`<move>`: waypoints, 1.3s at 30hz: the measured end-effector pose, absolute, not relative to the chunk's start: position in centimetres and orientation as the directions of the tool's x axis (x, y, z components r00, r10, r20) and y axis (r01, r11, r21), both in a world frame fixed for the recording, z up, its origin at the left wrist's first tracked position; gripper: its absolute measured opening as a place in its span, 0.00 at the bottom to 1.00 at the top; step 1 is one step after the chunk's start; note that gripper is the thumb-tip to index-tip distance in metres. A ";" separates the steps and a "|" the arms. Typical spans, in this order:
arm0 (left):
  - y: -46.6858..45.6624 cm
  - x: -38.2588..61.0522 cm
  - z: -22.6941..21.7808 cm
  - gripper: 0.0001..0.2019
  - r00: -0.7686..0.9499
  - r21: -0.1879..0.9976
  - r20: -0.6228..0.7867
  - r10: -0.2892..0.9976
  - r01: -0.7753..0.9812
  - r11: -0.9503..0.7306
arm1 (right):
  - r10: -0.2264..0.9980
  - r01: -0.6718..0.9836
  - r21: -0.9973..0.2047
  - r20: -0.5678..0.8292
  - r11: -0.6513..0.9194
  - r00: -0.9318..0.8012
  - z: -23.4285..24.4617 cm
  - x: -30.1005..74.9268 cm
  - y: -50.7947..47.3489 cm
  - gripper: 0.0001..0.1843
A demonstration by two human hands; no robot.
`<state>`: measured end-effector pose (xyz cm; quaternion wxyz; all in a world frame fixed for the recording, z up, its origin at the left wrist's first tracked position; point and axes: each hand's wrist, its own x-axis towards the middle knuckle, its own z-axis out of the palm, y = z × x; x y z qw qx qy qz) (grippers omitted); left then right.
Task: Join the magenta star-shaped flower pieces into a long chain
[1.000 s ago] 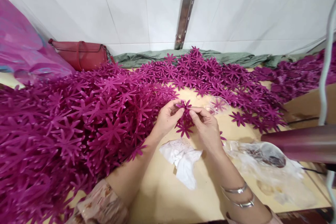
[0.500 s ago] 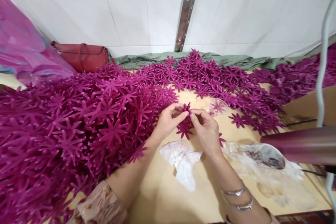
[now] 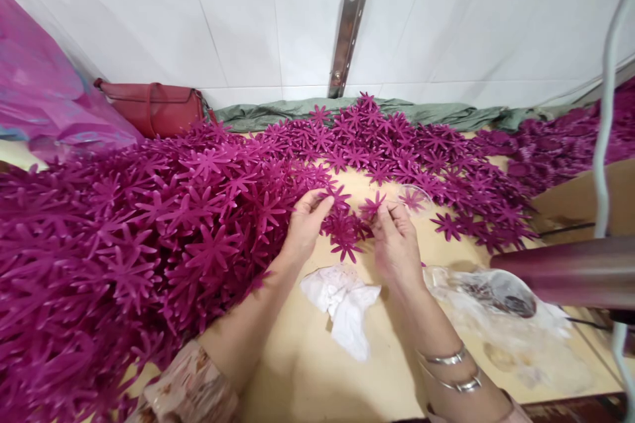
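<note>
My left hand (image 3: 304,223) pinches a magenta star-shaped flower piece (image 3: 338,197) by one side, thumb and finger closed on it. In the fingertips of my right hand (image 3: 395,238) is a second flower piece (image 3: 372,205), its petals pointing up and left. Between and just below the hands lies a small cluster of the same pieces (image 3: 344,235). Behind my right hand, a clear shallow dish (image 3: 421,196) has one piece in or under it; I cannot tell which. A crumpled white cloth (image 3: 342,307) rests on the table nearer to me.
A large heap of flower pieces (image 3: 149,225) covers the left, and another pile (image 3: 397,139) runs along the back. At the right are a plastic bag (image 3: 520,344), a dark magenta cylinder (image 3: 560,271) and a pale cable (image 3: 602,145). A red purse (image 3: 153,106) sits by the wall.
My hands were together on a flower piece; now they are apart, each with a piece. The left hand has moved left, and the cluster below shows more fully.
</note>
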<state>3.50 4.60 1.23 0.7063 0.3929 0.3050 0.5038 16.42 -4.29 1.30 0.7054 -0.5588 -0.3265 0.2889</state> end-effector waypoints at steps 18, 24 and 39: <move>4.7 3.1 0.8 0.11 0.184 0.911 0.092 0.979 -0.413 -0.008 | 0.851 -0.424 -0.897 -0.126 0.122 0.510 2.4 15.3 -4.0 0.22; 4.7 3.2 0.7 0.13 0.165 0.921 0.080 0.983 -0.391 -0.009 | 0.828 -0.214 -0.971 -0.031 0.108 0.561 1.6 15.5 -4.2 0.18; 4.0 3.1 1.3 0.12 0.303 0.935 0.242 0.922 -0.327 -0.137 | 0.684 0.553 -0.810 0.516 0.195 0.515 2.5 15.1 -4.9 0.13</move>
